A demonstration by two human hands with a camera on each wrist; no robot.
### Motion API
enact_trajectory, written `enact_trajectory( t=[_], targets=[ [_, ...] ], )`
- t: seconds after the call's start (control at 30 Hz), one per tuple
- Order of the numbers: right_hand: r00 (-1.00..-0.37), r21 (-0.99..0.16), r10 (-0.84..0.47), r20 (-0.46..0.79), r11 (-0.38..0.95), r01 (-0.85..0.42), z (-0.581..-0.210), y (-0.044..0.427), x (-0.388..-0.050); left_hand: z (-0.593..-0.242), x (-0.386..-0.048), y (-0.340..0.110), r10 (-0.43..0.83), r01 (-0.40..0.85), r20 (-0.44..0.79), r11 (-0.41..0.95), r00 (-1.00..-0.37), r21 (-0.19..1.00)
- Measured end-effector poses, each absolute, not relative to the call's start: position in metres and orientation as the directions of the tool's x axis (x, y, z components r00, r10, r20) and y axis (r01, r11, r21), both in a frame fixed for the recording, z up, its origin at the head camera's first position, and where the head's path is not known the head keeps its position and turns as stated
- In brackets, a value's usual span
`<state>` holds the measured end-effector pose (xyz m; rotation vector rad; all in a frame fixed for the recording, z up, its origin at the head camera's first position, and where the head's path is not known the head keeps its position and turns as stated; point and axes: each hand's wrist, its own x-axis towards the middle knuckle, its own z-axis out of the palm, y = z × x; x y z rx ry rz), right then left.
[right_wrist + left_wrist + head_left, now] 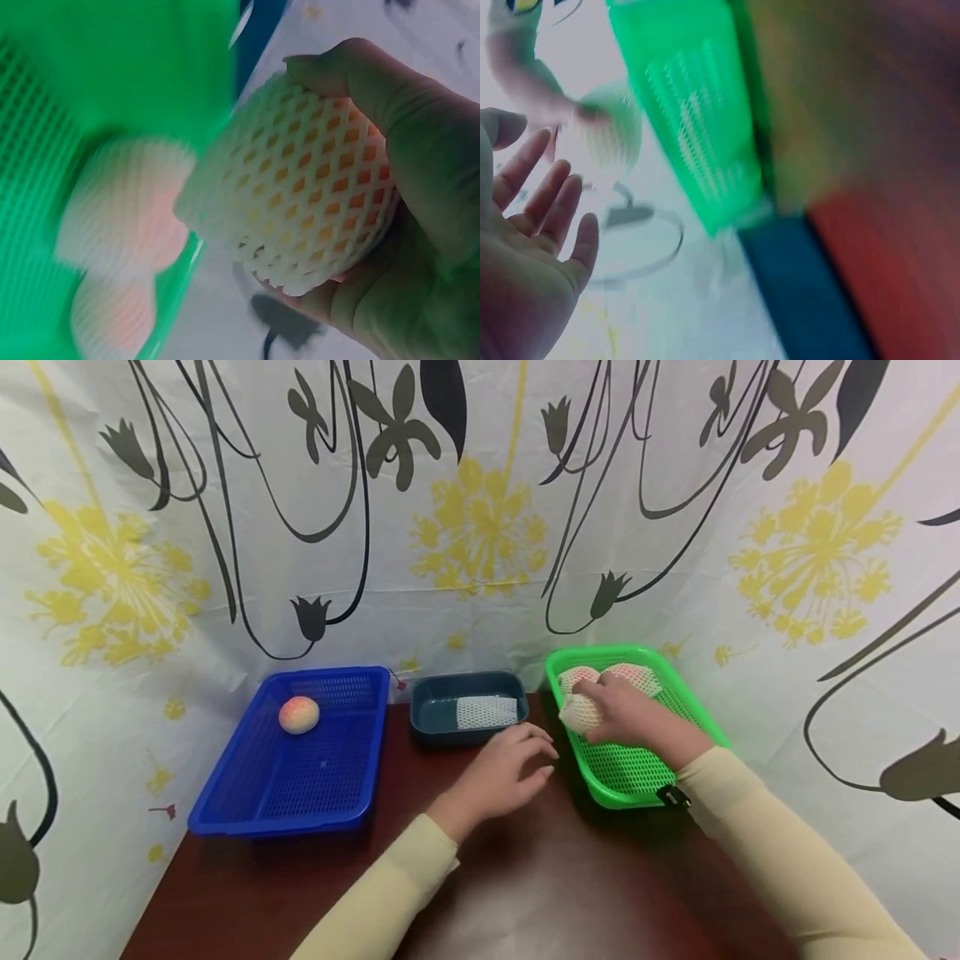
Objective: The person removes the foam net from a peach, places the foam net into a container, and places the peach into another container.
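My right hand (633, 714) grips a peach in a white foam net (580, 715) above the left side of the green basket (630, 770). In the right wrist view, thumb and fingers curl round the netted peach (307, 184), and orange-red skin shows through the mesh. Two more netted peaches (633, 677) lie at the basket's far end. My left hand (504, 772) hovers between the dark teal tray (431, 717) and the green basket, its fingers loosely bent and nothing in them. An empty foam net (487, 712) lies in the tray.
At the left stands a blue basket (322, 789) with one bare peach (299, 715) in it. All the containers rest on a dark red-brown table (540, 893). A patterned cloth (480, 627) hangs close behind and at both sides.
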<state>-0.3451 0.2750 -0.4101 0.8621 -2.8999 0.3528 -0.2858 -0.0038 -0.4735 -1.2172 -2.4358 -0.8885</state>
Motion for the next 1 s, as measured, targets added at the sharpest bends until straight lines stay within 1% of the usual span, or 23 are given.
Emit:
enact_trajectory(
  t=[0.23,0.43,0.57,0.7,0.83,1.0],
  targets=[
    [-0.794,-0.226,-0.599,0.100,0.764,-0.605,-0.402,0.225,-0.324,-0.455,-0.284,-0.063,0.513,0.740,0.534,0.481,-0.672,0.471],
    [-0.751,-0.210,-0.655,0.083,0.726,-0.655,-0.405,0.189,-0.315,-0.451,-0.279,-0.096,0.426,0.634,0.470,0.535,-0.773,0.558],
    [-0.745,-0.206,-0.666,0.045,0.724,-0.659,-0.408,0.167,-0.311,-0.453,-0.278,-0.112,0.372,0.575,0.439,0.545,-0.818,0.610],
    [-0.727,-0.184,-0.685,0.041,0.710,-0.679,-0.412,0.147,-0.308,-0.456,-0.279,-0.124,0.332,0.546,0.434,0.542,-0.837,0.638],
    [-0.700,-0.164,-0.712,0.049,0.686,-0.709,-0.416,0.129,-0.307,-0.459,-0.280,-0.132,0.310,0.544,0.449,0.532,-0.838,0.649],
    [-0.710,-0.161,-0.704,0.015,0.699,-0.697,-0.424,0.113,-0.306,-0.461,-0.282,-0.136,0.302,0.551,0.464,0.524,-0.833,0.649]
  ],
)
